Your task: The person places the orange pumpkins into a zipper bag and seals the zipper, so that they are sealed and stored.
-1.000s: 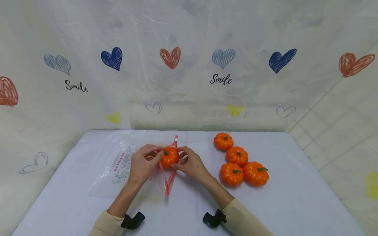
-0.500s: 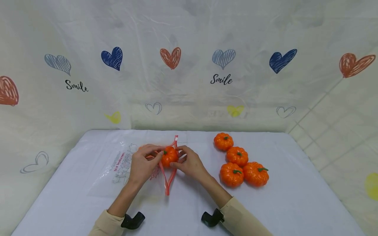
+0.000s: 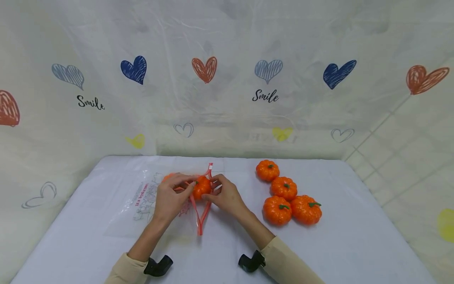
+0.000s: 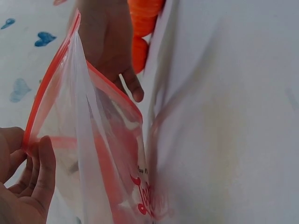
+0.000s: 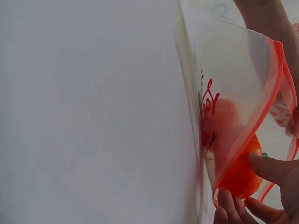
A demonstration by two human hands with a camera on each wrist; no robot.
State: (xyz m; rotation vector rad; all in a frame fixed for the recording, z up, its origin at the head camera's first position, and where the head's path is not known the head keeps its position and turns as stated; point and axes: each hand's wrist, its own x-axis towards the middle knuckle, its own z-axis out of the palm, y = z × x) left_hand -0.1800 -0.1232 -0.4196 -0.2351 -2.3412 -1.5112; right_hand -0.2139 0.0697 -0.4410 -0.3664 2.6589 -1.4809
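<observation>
A clear zip bag (image 3: 118, 221) with a red-edged mouth and printed drawings lies on the table, its mouth spread open toward the right. My left hand (image 3: 169, 197) pinches the upper red edge (image 4: 32, 116) of that mouth between thumb and fingers. With thumb and fingertips, my right hand (image 3: 228, 198) holds a small orange pumpkin (image 3: 202, 187) with a green stem. In the right wrist view this pumpkin (image 5: 240, 172) is partly inside the mouth, behind the near red edge. Another orange shape (image 5: 227, 123) shows dimly through the plastic; my left hand partly hides it from above.
Several similar orange pumpkins (image 3: 283, 188) stand in a cluster on the right of the white-covered table (image 3: 354, 244). Behind the table hangs a pale backdrop (image 3: 227, 106) printed with hearts. A black device (image 3: 157, 266) is strapped at each wrist.
My right hand has shifted slightly left, carrying the pumpkin further into the bag's mouth. The left hand keeps its hold on the edge, and more of the orange shape behind it now shows.
</observation>
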